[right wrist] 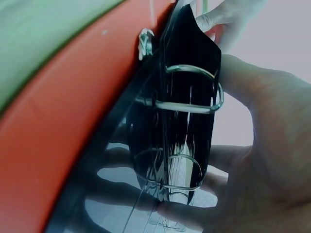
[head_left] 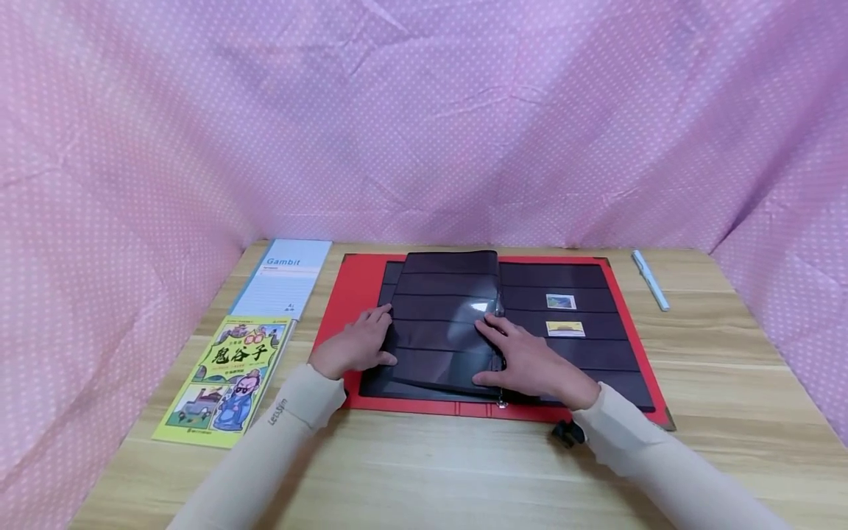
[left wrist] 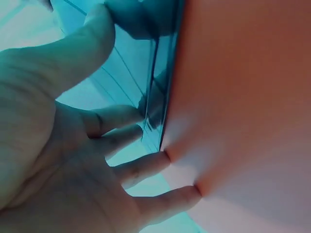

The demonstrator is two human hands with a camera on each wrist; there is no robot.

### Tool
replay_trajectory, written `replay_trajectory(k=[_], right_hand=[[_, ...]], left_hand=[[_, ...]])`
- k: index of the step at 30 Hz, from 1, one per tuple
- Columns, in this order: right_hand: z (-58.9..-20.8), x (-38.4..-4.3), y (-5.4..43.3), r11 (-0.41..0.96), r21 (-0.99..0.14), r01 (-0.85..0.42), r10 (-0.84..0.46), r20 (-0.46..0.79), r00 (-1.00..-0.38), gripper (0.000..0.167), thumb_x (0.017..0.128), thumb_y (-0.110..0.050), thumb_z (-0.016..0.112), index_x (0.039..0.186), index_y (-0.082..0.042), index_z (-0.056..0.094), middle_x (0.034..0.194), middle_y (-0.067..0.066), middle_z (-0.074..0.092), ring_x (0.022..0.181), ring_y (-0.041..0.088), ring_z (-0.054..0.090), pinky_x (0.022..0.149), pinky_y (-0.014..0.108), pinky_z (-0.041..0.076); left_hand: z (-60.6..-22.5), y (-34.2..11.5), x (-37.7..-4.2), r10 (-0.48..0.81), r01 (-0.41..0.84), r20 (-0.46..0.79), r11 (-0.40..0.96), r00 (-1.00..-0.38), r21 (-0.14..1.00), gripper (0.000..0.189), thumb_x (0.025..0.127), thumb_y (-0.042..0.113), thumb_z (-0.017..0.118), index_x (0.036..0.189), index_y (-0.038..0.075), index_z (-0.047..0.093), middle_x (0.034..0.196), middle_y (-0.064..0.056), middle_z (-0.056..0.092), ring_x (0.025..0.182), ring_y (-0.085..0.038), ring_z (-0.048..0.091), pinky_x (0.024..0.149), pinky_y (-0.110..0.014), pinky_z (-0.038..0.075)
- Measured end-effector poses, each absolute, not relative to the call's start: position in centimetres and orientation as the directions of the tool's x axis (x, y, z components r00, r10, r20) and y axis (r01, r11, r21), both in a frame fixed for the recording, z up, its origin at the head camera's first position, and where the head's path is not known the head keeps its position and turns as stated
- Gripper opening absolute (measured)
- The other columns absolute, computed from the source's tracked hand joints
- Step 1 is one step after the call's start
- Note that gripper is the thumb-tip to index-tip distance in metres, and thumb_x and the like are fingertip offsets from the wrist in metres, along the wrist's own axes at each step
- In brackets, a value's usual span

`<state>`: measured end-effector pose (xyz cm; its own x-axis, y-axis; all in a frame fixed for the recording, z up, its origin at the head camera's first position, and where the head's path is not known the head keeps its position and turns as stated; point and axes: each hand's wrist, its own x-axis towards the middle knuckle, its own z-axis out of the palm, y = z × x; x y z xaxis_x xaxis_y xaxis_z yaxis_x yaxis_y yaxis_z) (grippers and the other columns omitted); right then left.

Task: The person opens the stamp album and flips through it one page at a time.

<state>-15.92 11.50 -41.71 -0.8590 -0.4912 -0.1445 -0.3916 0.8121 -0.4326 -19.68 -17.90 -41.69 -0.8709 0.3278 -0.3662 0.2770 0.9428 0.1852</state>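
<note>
A red ring-binder stamp album (head_left: 354, 283) lies spread on the wooden table. Its black pocket page (head_left: 444, 298) is turned over to the left side, slightly askew on another black page. My left hand (head_left: 358, 342) touches that page's left edge, fingers extended; in the left wrist view two fingertips (left wrist: 197, 190) meet the red cover. With fingers spread, my right hand (head_left: 530, 357) rests on the turned page beside the binding. Metal rings (right wrist: 187, 106) pass through the pages in the right wrist view. On the right page sit a bluish stamp (head_left: 561, 302) and a yellow stamp (head_left: 565, 329).
Left of the album lie a light-blue notebook (head_left: 285, 276) and a yellow-green comic-style book (head_left: 221, 383), which overlaps the notebook's lower edge. A pale blue pen (head_left: 651, 280) lies at the right. Pink dotted cloth (head_left: 424, 132) hangs behind the table and at both sides.
</note>
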Motion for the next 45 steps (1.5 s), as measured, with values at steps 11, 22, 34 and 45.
replay_trajectory(k=[11, 22, 34, 45], right_hand=[[-42.0, -15.9, 10.9, 0.835, -0.401, -0.378, -0.469, -0.157, -0.869, 0.087, 0.077, -0.058, 0.069, 0.148, -0.021, 0.034, 0.154, 0.005, 0.023, 0.134, 0.042, 0.028, 0.094, 0.072, 0.025], [-42.0, -16.1, 10.5, 0.838, -0.375, -0.396, -0.477, -0.153, -0.865, 0.087, 0.076, -0.058, 0.069, 0.147, -0.020, 0.036, 0.154, 0.003, 0.024, 0.135, 0.039, 0.026, 0.095, 0.071, 0.025], [-41.5, -16.0, 11.8, 0.813, -0.441, -0.380, -0.490, -0.166, -0.856, 0.091, 0.079, -0.057, 0.068, 0.150, -0.019, 0.028, 0.153, 0.007, 0.026, 0.132, 0.036, 0.034, 0.099, 0.059, 0.034], [-40.9, -17.1, 13.7, 0.786, -0.509, -0.351, -0.479, -0.143, -0.866, 0.080, 0.087, -0.053, 0.061, 0.150, -0.017, 0.028, 0.154, 0.007, 0.023, 0.128, 0.032, 0.041, 0.096, 0.053, 0.040]], left_hand=[[-41.5, -18.6, -19.4, 0.354, 0.294, -0.356, 0.932, -0.865, 0.212, 0.098, 0.073, 0.034, 0.082, 0.150, 0.015, 0.025, 0.154, -0.014, 0.018, 0.137, -0.040, 0.018, 0.102, -0.061, 0.028], [-41.6, -18.6, -19.0, 0.358, 0.319, -0.372, 0.933, -0.856, 0.166, 0.098, 0.069, 0.045, 0.082, 0.147, 0.011, 0.033, 0.152, -0.011, 0.023, 0.135, -0.035, 0.021, 0.099, -0.054, 0.038], [-42.5, -17.5, -18.6, 0.381, 0.355, -0.272, 0.924, -0.884, 0.142, 0.089, 0.076, 0.041, 0.077, 0.148, 0.014, 0.031, 0.138, -0.012, 0.037, 0.124, -0.032, 0.035, 0.090, -0.045, 0.048], [-41.5, -18.3, -18.7, 0.377, 0.342, -0.290, 0.925, -0.879, 0.166, 0.091, 0.069, 0.042, 0.083, 0.144, 0.018, 0.039, 0.135, -0.010, 0.035, 0.122, -0.028, 0.033, 0.086, -0.040, 0.050]])
